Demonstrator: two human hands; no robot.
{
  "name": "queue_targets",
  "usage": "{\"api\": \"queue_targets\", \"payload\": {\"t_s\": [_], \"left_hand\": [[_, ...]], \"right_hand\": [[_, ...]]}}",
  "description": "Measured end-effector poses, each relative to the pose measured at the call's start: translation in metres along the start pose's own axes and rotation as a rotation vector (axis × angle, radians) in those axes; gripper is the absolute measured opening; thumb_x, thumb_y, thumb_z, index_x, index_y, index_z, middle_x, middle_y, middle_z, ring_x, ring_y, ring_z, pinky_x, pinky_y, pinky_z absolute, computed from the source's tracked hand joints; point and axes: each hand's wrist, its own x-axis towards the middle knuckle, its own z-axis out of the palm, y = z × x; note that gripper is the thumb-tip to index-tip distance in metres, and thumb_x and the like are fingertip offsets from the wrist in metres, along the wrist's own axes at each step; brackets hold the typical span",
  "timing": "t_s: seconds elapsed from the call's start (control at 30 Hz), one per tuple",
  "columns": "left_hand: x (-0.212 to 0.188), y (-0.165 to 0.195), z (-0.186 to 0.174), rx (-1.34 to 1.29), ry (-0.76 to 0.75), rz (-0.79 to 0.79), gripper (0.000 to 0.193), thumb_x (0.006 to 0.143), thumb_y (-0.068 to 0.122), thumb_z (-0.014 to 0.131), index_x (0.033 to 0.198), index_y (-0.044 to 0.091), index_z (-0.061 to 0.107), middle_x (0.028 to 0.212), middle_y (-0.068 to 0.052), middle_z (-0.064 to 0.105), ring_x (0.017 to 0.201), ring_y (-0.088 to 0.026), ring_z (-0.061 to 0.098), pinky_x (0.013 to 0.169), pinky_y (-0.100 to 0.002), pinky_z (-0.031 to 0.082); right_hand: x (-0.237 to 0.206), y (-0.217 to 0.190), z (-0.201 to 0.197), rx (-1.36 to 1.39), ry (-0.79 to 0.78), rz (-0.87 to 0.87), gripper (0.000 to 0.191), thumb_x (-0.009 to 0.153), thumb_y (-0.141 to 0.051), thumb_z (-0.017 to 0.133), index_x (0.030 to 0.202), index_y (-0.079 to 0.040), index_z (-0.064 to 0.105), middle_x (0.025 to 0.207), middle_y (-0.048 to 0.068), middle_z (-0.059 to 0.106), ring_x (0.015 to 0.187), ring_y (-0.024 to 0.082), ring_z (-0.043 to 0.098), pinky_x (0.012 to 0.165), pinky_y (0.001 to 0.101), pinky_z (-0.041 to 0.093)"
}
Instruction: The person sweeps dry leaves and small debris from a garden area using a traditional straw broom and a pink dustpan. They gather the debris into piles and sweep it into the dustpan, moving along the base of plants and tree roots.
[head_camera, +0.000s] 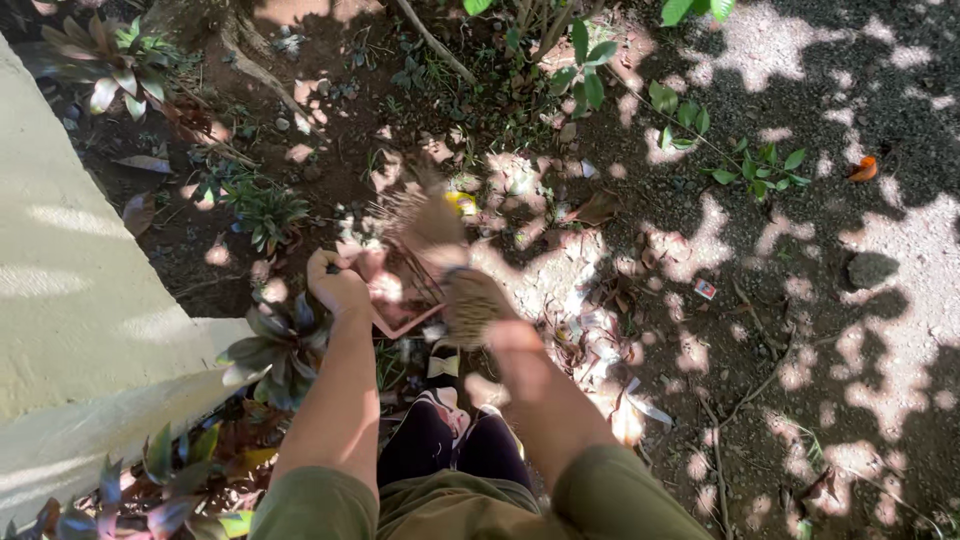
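Left hand (335, 285) fingers curl on the dustpan (400, 295) rim. Right hand (500, 335), beside the dustpan, fingers wrapped around blurred broom (435, 235); bristles over the dustpan.

A pink dustpan (402, 290) lay on the bare, leaf-strewn soil, tilted with its rear edge raised and its open mouth turned away from the person; its flat tray, dappled by sun and shade, showed a thin pale rim along the near edge. Just to its right, a short hand broom (440, 245) slanted across the pan's mouth, its thick woven handle of brown fibre pointing back toward the body and its fan of stiff, straw-coloured bristles spread over the ground beyond the pan, blurred so that the single strands could not be told apart.
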Motion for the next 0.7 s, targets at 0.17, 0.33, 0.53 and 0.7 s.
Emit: {"api": "queue_targets", "payload": {"t_s": [0.17, 0.33, 0.53, 0.7], "left_hand": [[0.013, -0.012, 0.006, 0.037, -0.001, -0.026, 0.024, 0.077, -0.003, 0.049, 0.056, 0.007, 0.042, 0.067, -0.003, 0.044, 0.066, -0.017, 0.040, 0.068, -0.034, 0.037], [0.029, -0.027, -0.001, 0.118, -0.102, 0.013, 0.028, 0.084, 0.000, 0.052, 0.061, 0.010, 0.041, 0.067, -0.001, 0.040, 0.064, -0.015, 0.033, 0.064, -0.033, 0.032], [0.054, -0.039, -0.004, 0.109, -0.158, -0.087, 0.023, 0.077, 0.007, 0.054, 0.057, 0.007, 0.043, 0.068, -0.009, 0.054, 0.065, -0.023, 0.046, 0.065, -0.035, 0.036], [0.065, -0.038, -0.011, 1.198, -0.267, 0.877, 0.025, 0.072, -0.015, 0.058, 0.063, 0.006, 0.048, 0.067, -0.007, 0.055, 0.073, -0.023, 0.054, 0.114, -0.051, 0.031]], "right_hand": [[-0.068, 0.006, -0.045, 0.004, 0.356, -0.170, 0.034, 0.086, -0.030, 0.061, 0.112, -0.009, 0.053, 0.084, 0.015, 0.065, 0.069, 0.027, 0.068, 0.064, 0.0413, 0.059], [-0.037, 0.065, 0.012, 0.030, 0.193, -0.175, 0.032, 0.090, -0.028, 0.061, 0.108, -0.004, 0.052, 0.080, 0.016, 0.062, 0.065, 0.029, 0.066, 0.062, 0.0434, 0.059], [0.088, 0.015, 0.089, 0.014, -0.074, -0.001, 0.033, 0.090, -0.029, 0.061, 0.107, -0.003, 0.053, 0.081, 0.016, 0.063, 0.065, 0.029, 0.066, 0.062, 0.0435, 0.059], [0.121, -0.057, 0.050, 0.010, 0.000, -0.048, 0.033, 0.090, -0.031, 0.062, 0.107, -0.003, 0.054, 0.082, 0.016, 0.064, 0.067, 0.029, 0.067, 0.062, 0.0432, 0.059]]}}
